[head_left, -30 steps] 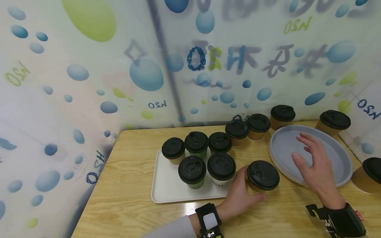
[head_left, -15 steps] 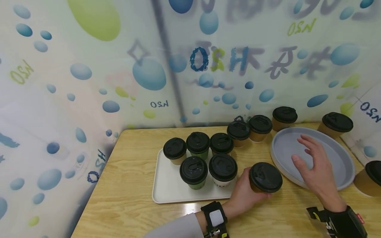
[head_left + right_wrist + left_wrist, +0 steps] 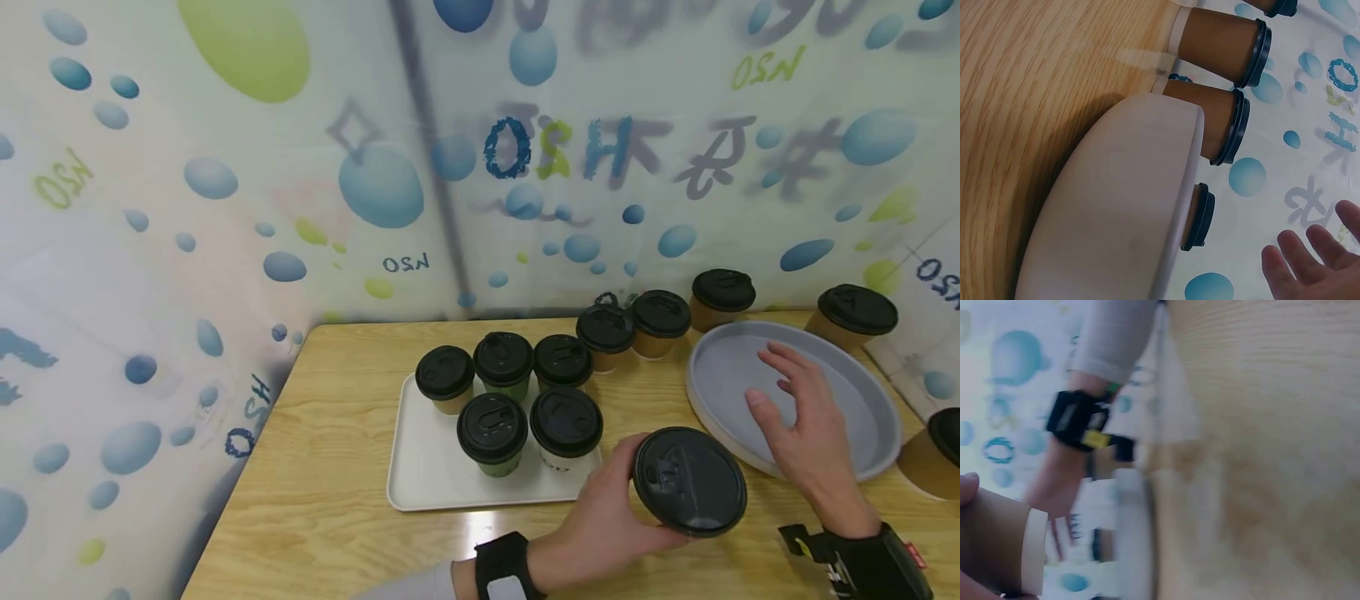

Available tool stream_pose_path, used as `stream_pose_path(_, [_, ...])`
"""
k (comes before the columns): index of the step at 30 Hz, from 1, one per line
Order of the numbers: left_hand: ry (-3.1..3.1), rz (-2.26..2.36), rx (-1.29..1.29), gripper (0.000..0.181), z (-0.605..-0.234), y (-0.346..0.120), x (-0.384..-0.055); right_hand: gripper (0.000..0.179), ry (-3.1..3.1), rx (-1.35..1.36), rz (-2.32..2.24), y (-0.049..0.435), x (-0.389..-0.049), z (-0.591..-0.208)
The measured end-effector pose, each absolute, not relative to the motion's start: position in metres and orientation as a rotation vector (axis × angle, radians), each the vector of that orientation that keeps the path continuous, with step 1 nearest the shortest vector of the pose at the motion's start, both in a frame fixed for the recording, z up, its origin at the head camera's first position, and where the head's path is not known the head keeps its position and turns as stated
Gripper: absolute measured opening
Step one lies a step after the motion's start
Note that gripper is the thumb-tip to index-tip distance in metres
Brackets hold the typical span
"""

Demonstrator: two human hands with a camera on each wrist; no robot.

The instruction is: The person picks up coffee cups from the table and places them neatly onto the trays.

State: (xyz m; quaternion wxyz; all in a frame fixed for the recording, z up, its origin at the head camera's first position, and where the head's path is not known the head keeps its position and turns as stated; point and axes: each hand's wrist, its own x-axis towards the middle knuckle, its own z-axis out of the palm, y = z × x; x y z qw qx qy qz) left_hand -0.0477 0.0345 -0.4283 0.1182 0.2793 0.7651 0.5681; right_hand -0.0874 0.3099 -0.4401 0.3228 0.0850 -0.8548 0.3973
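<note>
A brown paper coffee cup with a black lid (image 3: 690, 483) is in my left hand (image 3: 592, 529), the fingers and thumb curled round its side. In the left wrist view the cup (image 3: 997, 540) is raised off the wooden table, its pale base showing. Over the round grey tray (image 3: 723, 375) hovers my right hand (image 3: 806, 429), fingers spread and nothing in them. That tray's outer wall (image 3: 1116, 194) fills much of the right wrist view. Left of the held cup, a white rectangular tray (image 3: 423, 479) carries several lidded cups, among them a green one (image 3: 491, 433) and a white one (image 3: 566, 425).
Behind the trays, several brown lidded cups stand near the patterned backdrop, including one at the back (image 3: 722, 300) and one in the right corner (image 3: 851, 317). Another brown cup (image 3: 930, 458) sits at the right edge. Wooden tabletop (image 3: 322, 417) extends left of the white tray.
My left hand has gripped the brown cup, lifted it off the table and brought it toward me, slightly right, with its lid tilting. The right hand has stayed over the grey tray.
</note>
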Motion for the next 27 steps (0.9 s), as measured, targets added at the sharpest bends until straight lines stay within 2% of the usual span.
stream_pose_path(6, [2.231, 1.812, 0.875, 0.088, -0.396, 0.005, -0.046, 0.050, -2.259, 0.198, 1.030, 0.311, -0.086, -0.439])
stream_pose_path(16, [2.349, 1.929, 0.762, 0.089, -0.361, -0.048, -0.061, 0.051, -2.278, 0.194, 1.040, 0.308, -0.085, -0.439])
stream_pose_path(27, [2.553, 2.113, 0.640, 0.089, -0.350, -0.111, -0.078, 0.053, -2.309, 0.172, 1.046, 0.309, -0.086, -0.439])
